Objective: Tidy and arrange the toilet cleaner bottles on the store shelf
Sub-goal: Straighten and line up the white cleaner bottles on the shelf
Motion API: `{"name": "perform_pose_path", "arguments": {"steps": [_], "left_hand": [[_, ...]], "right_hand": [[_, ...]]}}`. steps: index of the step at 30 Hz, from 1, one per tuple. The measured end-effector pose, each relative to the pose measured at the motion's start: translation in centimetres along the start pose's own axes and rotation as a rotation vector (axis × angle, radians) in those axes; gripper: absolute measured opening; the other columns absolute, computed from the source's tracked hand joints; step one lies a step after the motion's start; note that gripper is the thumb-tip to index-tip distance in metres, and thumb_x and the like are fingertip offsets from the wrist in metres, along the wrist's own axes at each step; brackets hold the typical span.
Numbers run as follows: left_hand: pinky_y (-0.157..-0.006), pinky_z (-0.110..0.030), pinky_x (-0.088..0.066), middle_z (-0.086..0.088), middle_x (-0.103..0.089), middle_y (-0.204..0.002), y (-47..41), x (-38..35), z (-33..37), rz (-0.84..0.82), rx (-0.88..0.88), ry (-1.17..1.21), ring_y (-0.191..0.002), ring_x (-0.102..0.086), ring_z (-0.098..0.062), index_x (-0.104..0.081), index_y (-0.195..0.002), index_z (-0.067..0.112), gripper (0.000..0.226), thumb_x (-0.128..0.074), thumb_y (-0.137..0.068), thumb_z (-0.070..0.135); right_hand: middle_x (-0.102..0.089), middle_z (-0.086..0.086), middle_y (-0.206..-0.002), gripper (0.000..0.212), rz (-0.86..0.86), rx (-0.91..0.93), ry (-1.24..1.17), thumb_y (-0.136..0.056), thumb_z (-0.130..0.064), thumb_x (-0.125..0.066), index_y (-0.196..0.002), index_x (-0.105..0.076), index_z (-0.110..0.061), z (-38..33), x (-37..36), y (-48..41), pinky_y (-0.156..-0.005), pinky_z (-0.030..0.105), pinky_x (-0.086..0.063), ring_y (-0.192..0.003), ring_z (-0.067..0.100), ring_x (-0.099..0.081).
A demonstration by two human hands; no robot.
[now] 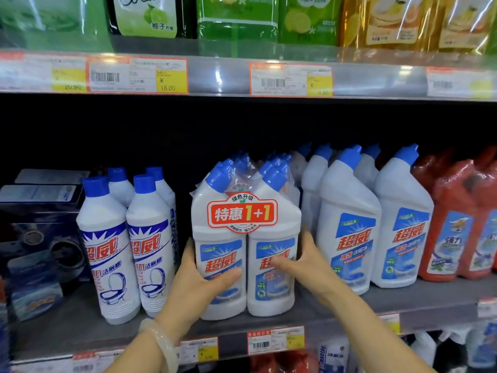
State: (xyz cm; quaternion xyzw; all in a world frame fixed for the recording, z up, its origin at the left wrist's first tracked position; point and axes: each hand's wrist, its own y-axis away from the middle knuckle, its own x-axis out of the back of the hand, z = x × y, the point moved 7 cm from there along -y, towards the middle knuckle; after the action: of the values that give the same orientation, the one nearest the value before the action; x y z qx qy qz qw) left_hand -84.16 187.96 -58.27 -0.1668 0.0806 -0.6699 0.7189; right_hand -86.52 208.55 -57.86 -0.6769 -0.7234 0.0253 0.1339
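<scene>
A shrink-wrapped twin pack of white toilet cleaner bottles [244,219] with blue caps and a red "1+1" sticker stands upright at the middle of the grey shelf [349,308]. My left hand [200,278] grips its left side, thumb across the front label. My right hand [298,261] grips its right side, thumb on the front. More wrapped twin packs stand behind it. Straight white bottles [107,251] stand to the left. Single angled-neck white bottles [347,224] stand to the right.
Red cleaner bottles [454,227] fill the shelf's right end. Dark blue boxes [37,232] sit at the far left. The upper shelf holds green and yellow refill pouches [236,25] above a price-tag rail [215,76]. More bottles show on the shelf below.
</scene>
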Motion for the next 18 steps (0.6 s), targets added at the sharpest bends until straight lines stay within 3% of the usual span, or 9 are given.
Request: {"name": "perform_pose_path", "arguments": {"steps": [3,6,10,14,16,18], "left_hand": [[-0.062,-0.017,-0.055,0.004,-0.071,-0.096,-0.7,-0.2,-0.3,-0.019,0.033,0.048,-0.086,-0.069,-0.009,-0.055,-0.107,0.024,0.057,-0.081,-0.059,0.009],[-0.065,-0.022,-0.056,0.001,-0.072,-0.098,-1.0,-0.4,-0.8,-0.044,0.067,0.088,-0.088,-0.070,-0.013,-0.058,-0.108,0.021,0.056,-0.080,-0.057,0.016],[-0.072,-0.027,-0.057,0.002,-0.073,-0.096,-1.1,-0.3,-1.0,-0.042,0.078,0.099,-0.089,-0.070,-0.015,-0.060,-0.106,0.022,0.060,-0.079,-0.050,0.024],[-0.077,-0.032,-0.057,0.003,-0.073,-0.096,-1.1,-0.3,-1.2,-0.036,0.093,0.102,-0.089,-0.070,-0.014,-0.060,-0.106,0.023,0.062,-0.079,-0.048,0.027],[-0.079,-0.033,-0.057,0.003,-0.073,-0.097,-1.1,-0.4,-1.1,-0.048,0.090,0.102,-0.090,-0.070,-0.015,-0.060,-0.107,0.022,0.064,-0.080,-0.047,0.028],[-0.079,-0.033,-0.056,0.002,-0.073,-0.097,-1.1,-0.3,-1.1,-0.053,0.080,0.101,-0.090,-0.070,-0.015,-0.061,-0.107,0.022,0.064,-0.080,-0.046,0.029]], "right_hand": [[-0.067,-0.004,-0.112,0.106,-0.035,0.009,0.035,-0.052,-0.030,-0.088,-0.138,-0.028,-0.028,-0.4,0.0,-0.8,-0.090,0.042,-0.054,-0.099,0.014,-0.067],[-0.070,-0.002,-0.108,0.110,-0.053,0.010,0.044,-0.045,-0.031,-0.088,-0.138,-0.029,-0.026,0.2,-0.2,-1.0,-0.087,0.039,-0.056,-0.096,0.013,-0.069],[-0.069,-0.004,-0.105,0.086,-0.082,0.032,0.062,-0.059,-0.009,-0.085,-0.129,-0.037,-0.026,0.1,-0.3,-1.3,-0.074,0.024,-0.057,-0.092,0.006,-0.069],[-0.067,-0.001,-0.112,0.085,-0.141,0.024,0.053,-0.059,-0.014,-0.084,-0.130,-0.038,-0.025,0.1,-0.7,-1.5,-0.082,0.030,-0.057,-0.099,0.012,-0.068],[-0.068,-0.002,-0.110,0.083,-0.164,0.013,0.021,-0.062,-0.011,-0.084,-0.130,-0.038,-0.025,0.2,-0.8,-1.5,-0.079,0.028,-0.057,-0.098,0.011,-0.068],[-0.071,-0.002,-0.104,0.089,-0.198,-0.001,-0.013,-0.052,-0.024,-0.089,-0.127,-0.041,-0.025,0.2,-1.0,-1.4,-0.074,0.025,-0.057,-0.096,0.012,-0.069]]}}
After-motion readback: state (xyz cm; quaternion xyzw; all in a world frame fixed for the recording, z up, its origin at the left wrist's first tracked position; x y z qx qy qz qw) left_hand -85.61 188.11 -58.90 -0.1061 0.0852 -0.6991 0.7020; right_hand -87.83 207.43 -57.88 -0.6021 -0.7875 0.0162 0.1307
